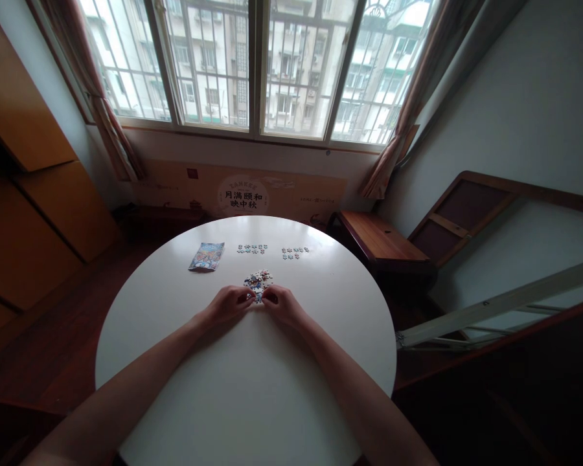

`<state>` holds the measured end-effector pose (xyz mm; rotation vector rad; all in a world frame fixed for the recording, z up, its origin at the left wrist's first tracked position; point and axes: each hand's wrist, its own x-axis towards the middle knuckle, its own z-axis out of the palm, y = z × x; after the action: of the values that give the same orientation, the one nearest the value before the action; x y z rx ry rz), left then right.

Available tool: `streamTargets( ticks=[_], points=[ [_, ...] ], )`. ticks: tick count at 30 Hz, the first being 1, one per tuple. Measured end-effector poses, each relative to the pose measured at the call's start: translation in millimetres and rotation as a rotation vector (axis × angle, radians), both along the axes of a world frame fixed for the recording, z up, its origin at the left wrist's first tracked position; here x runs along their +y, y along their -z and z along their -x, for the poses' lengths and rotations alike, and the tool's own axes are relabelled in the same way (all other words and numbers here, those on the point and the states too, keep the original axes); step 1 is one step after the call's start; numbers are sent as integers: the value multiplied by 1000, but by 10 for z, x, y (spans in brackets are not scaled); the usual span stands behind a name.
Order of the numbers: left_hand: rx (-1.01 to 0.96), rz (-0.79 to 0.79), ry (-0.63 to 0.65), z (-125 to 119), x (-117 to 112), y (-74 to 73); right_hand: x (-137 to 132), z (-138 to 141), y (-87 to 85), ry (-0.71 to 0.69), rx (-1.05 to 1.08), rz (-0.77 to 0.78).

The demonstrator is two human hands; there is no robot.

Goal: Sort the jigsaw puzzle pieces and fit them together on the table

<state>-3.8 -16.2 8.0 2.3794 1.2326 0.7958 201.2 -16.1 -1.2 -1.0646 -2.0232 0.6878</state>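
A small pile of jigsaw pieces [259,279] lies heaped on the round white table [243,388]. At its near edge my left hand [230,301] and my right hand [282,304] are close together, with curled fingers and thumbs pinched. Between the fingertips shows a bluish jigsaw piece [258,298], which both hands seem to grip; my fingers partly cover it. Beyond the pile, jigsaw pieces stand apart in rows: a left group [252,248] and a right group [295,252]. A colourful printed sheet or packet [206,257] lies flat to the left of them.
A wooden bench [381,236] stands beyond the table's right side, near a leaning wooden frame [459,213]. Orange-brown cabinets [29,246] line the left wall. Behind the table are a printed panel [175,184] and a barred window [214,65] with curtains.
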Motion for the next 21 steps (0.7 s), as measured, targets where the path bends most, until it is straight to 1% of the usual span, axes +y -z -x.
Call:
streamTargets(
  ticks=[13,21],
  points=[
    [9,-11,10,6,31,71,9,5,25,-3,10,3],
    [21,2,6,-6,34,90,19,19,82,16,-12,-13]
  ],
)
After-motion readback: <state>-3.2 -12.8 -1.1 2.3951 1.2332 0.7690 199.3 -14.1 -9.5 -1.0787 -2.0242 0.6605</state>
